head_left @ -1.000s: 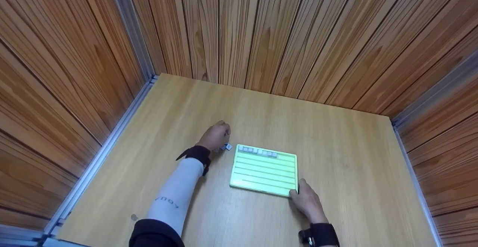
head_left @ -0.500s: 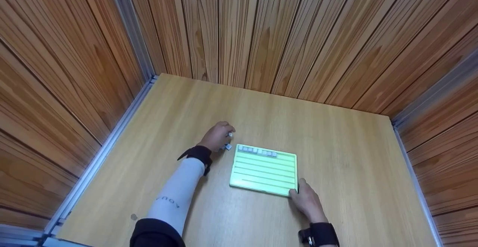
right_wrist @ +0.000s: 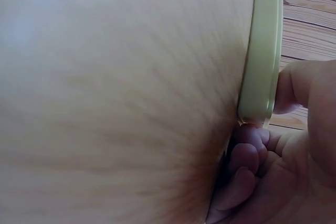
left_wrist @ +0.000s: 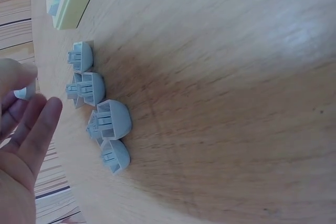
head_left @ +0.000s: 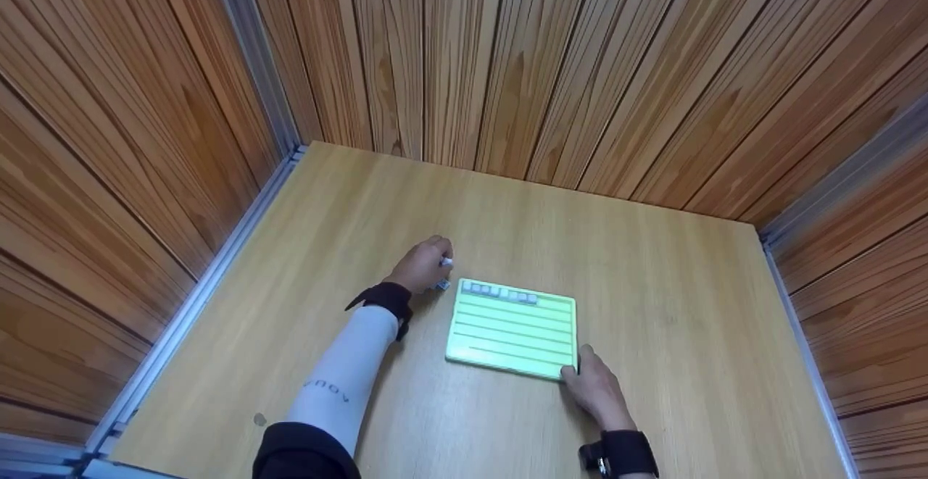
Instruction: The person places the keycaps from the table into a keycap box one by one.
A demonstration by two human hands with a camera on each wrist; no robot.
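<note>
My left hand (head_left: pixel 420 265) pinches a pale keycap (left_wrist: pixel 22 94) between thumb and fingertips, just off the far left corner of a light green ridged board (head_left: pixel 511 341). Below that hand, several loose keycaps (left_wrist: pixel 113 119) lie on their sides, stems showing, in a crooked line in the left wrist view. In the head view the hand mostly covers them. At the board's near right corner, my right hand (head_left: pixel 598 388) grips the edge, thumb on top and the other fingers bent against its side. Keycaps (head_left: pixel 481 290) sit along the board's far groove, with a small gap in the row.
The board lies flat on a wooden table (head_left: pixel 689 363). Wood-panelled walls (head_left: pixel 507 66) enclose the table at the back and both sides, with metal rails (head_left: pixel 203 287) along the edges. A small dark round mark (head_left: pixel 259 419) shows at the near left.
My left hand has lifted slightly from the loose keycaps, and a keycap now shows between its fingertips, turned slightly since half a second ago. The right hand and board have stayed put.
</note>
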